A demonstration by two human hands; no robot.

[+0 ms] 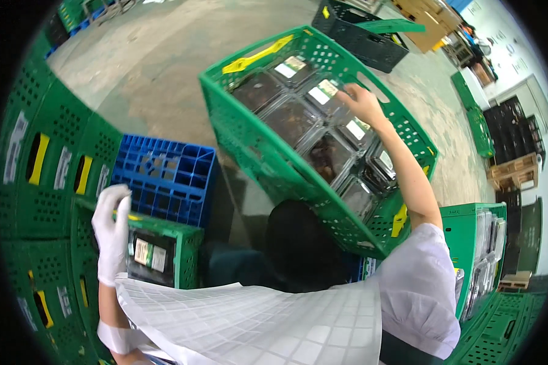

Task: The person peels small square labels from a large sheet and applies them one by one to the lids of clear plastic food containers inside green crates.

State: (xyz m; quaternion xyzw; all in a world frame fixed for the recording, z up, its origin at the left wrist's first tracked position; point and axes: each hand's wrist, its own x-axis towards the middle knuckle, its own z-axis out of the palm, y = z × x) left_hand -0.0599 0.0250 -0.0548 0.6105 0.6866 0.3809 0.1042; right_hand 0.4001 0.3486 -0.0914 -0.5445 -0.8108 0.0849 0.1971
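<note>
My right hand (363, 105), bare, reaches into a large green plastic crate (255, 150). Its fingertips touch the lid of a clear plastic container (313, 98) beside a white, green and cream label (323, 92); no object shows in its grasp. Dark contents fill this container and several others around it. On the left, my left hand (112, 230) wears a white glove, its fingers bent with the thumb near their tips. Whether it pinches something small is unclear. A large white sheet of gridded labels (265, 324) stretches from my left forearm across my front.
Stacked green crates (55, 159) rise at the left beside a blue plastic crate (164, 169). Below it, another green crate (189, 255) holds a labelled container (150, 260). A crate of upright containers (479, 255) stands at right. A black crate (356, 34) sits beyond.
</note>
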